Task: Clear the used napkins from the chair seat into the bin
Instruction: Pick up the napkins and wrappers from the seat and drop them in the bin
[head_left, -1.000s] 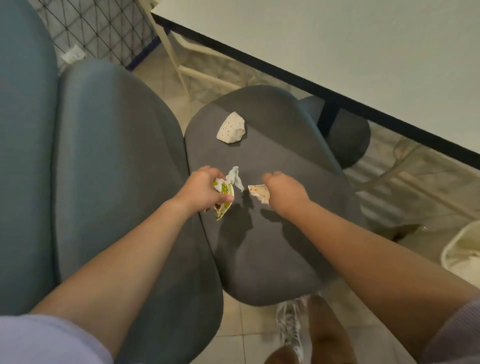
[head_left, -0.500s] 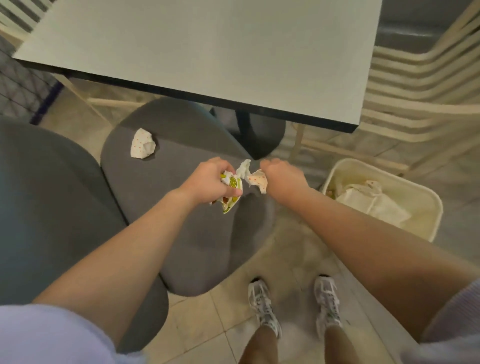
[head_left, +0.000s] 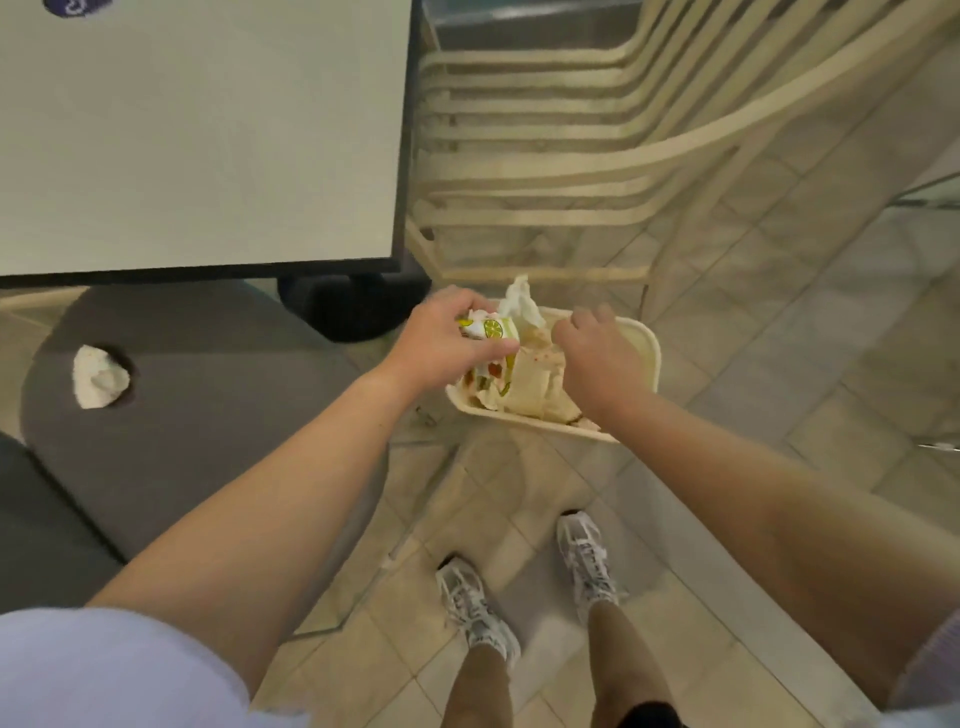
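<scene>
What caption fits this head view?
Left hand holds printed napkins over the bin; one crumpled napkin remains on chair seat.

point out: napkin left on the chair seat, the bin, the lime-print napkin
crumpled napkin (head_left: 98, 376), head view, middle of the wad lying on the seat.
bin (head_left: 647, 343), head view, far right corner of its rim.
lime-print napkin (head_left: 491, 328), head view, the lime slice print, held in the left hand (head_left: 441, 345).

Both bare arms stretch forward, side by side. The left hand (head_left: 447, 340) grips a wad with curled fingers, knuckles up. The right hand (head_left: 597, 351) hangs just beside it, fingers curled under.
</scene>
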